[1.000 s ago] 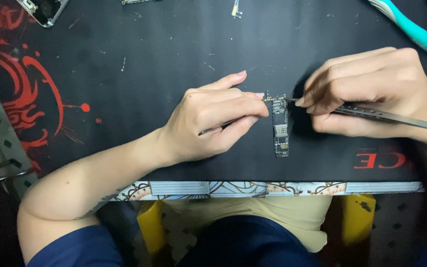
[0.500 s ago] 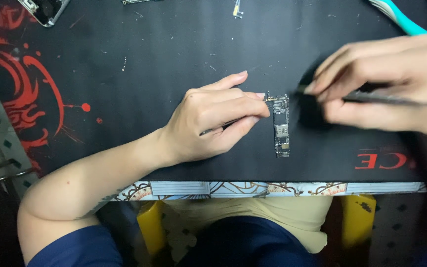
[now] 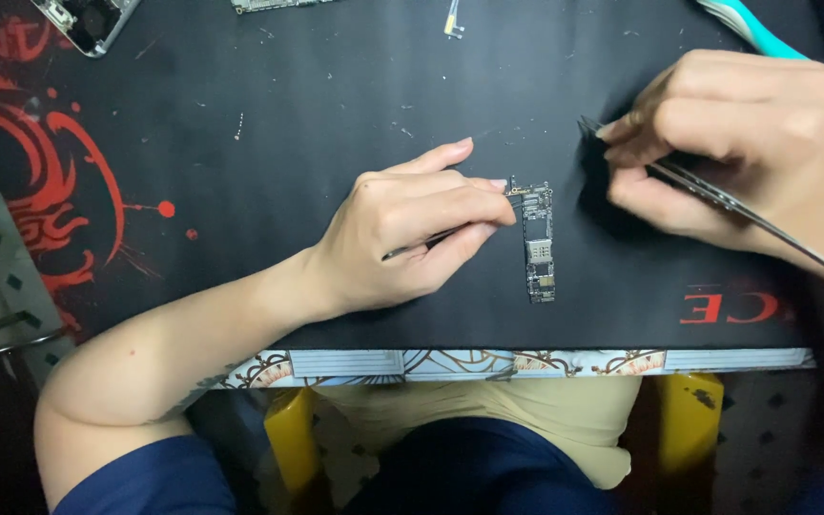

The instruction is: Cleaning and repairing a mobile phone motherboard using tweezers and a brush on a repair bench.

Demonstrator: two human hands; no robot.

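The narrow phone circuit board [image 3: 538, 240] lies flat on the black work mat [image 3: 336, 124] covering the tabletop, near its front edge. The left hand [image 3: 412, 234] rests beside it, fingers [image 3: 488, 202] touching its top corner and closed around a thin metal tool [image 3: 417, 246]. The right hand [image 3: 746, 143], well apart, pinches tweezers [image 3: 717, 195].

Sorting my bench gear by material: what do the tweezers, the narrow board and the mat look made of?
Tweezers in the right hand: bare metal, judging by the thin silver-grey shine. Narrow board beside the left hand: dark circuit laminate studded with small metal parts. Mat: matte black, probably rubber or silicone; it gives no glare and holds specks.
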